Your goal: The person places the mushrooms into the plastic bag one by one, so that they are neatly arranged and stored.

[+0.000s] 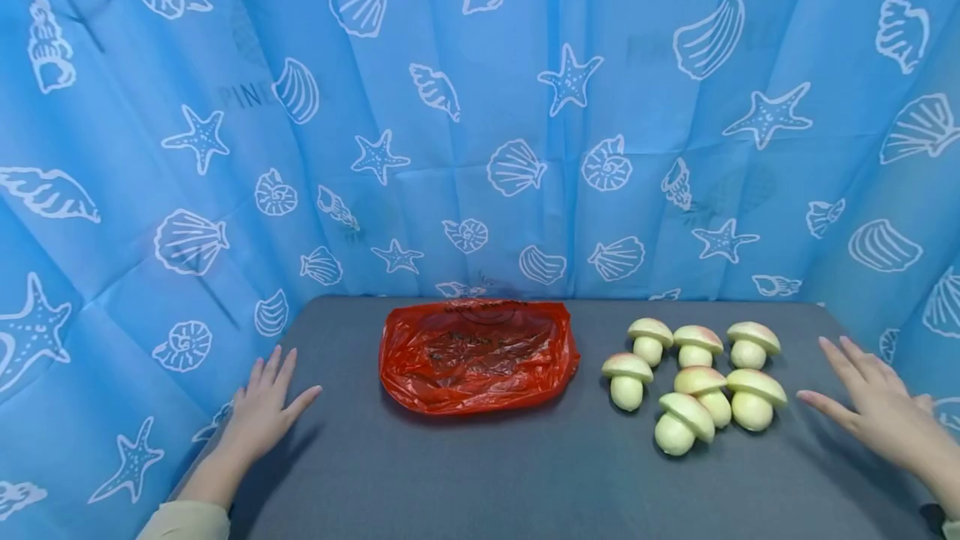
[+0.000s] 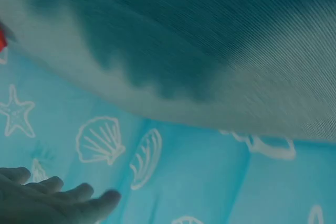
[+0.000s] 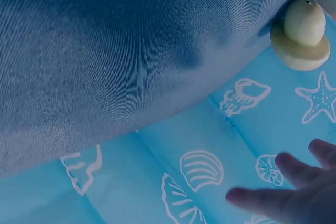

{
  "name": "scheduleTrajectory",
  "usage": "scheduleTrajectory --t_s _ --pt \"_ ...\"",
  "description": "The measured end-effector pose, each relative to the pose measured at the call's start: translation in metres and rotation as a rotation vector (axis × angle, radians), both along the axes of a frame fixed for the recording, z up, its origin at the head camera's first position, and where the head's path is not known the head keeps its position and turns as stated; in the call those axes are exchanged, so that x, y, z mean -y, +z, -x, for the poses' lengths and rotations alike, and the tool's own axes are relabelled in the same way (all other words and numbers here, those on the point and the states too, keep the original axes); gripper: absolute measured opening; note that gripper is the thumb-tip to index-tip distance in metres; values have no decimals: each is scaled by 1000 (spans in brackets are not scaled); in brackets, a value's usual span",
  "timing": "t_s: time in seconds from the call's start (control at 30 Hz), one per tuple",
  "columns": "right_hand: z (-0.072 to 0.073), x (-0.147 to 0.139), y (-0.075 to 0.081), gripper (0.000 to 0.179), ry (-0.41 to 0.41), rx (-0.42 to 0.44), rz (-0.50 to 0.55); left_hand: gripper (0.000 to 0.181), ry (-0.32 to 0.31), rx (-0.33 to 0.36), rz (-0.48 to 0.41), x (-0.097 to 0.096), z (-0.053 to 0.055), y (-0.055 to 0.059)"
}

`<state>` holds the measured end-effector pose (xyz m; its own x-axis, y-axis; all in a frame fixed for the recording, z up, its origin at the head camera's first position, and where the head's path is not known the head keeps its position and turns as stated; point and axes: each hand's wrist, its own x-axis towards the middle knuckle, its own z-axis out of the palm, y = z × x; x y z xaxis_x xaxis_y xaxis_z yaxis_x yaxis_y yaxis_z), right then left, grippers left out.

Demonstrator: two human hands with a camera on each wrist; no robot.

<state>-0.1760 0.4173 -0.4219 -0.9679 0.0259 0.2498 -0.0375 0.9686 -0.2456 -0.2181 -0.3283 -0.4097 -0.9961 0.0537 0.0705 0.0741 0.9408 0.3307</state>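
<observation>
My left hand (image 1: 261, 411) hovers over the left side of the grey table, fingers spread and holding nothing. In the left wrist view the fingers of that hand (image 2: 58, 200) reach in at the lower left. A red plastic bag (image 1: 480, 357) with dark print lies flat at the back middle of the table. To its right stand and lean several pale toy mushrooms (image 1: 752, 398) with pinkish-tinted caps. Just right of them my right hand (image 1: 873, 407) is held with spread fingers and nothing in it. One mushroom (image 3: 304, 27) shows at the upper right of the right wrist view.
The grey table (image 1: 465, 482) has rounded back corners. A blue curtain (image 1: 480, 123) with white shells and starfish hangs behind it and along both sides, close to its edges. The mushrooms cluster tightly, one leaning at the front (image 1: 684, 423).
</observation>
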Motion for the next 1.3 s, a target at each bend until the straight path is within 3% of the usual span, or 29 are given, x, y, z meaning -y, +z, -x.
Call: scheduleTrajectory --t_s 0.1,0.17,0.33,0.47,0.6,0.7,0.87,1.13,1.3 --pt "5 0 -2 95 77 -9 65 90 -11 37 -114 -5 1 1" --pt "7 1 -2 94 123 29 133 91 -20 81 -194 -8 1 2" --pt "10 4 2 96 139 184 250 92 -44 192 -390 -20 5 4" --pt "11 7 3 95 182 226 284 84 -52 240 -578 -32 6 3" --pt "11 9 -1 88 256 227 343 78 -21 274 -744 -42 9 0" --pt "12 9 -5 85 292 233 369 74 40 298 -846 -49 13 -3" --pt "12 9 -10 84 325 245 380 68 94 326 -928 -59 16 -7" --pt "16 10 -17 76 411 161 399 63 83 332 -981 -71 19 -13" --pt "17 11 -19 74 410 151 387 60 86 338 -1001 -77 22 -14"
